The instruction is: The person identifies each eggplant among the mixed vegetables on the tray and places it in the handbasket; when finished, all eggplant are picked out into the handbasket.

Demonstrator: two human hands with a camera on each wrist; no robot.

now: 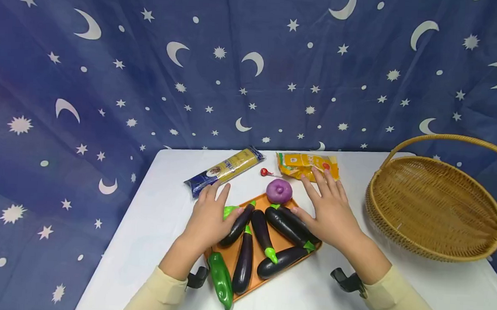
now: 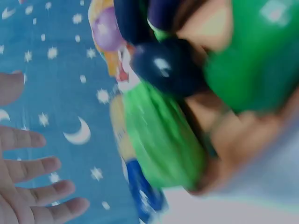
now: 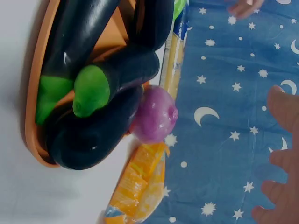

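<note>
Green pepper (image 2: pixel 264 51) sat nearest in the left-wrist view, near a ribbed vegetable (image 2: pixel 159 135) the head view mostly hid. Left hand (image 1: pixel 209 218) and right hand (image 1: pixel 331 213), fingers spread, held nothing above the orange tray (image 1: pixel 279 240) of eggplants (image 1: pixel 243 266).

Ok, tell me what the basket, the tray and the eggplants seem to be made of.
Basket: wicker or a woven look-alike, tan with a slight sheen; the weave shows inside.
Tray: probably plastic, plain orange, fairly smooth; its thin rounded rim looks moulded.
Eggplants: perhaps plastic or foam fakes, glossy; bright highlights and plain green caps suggest it, though real skin shines too.
</note>
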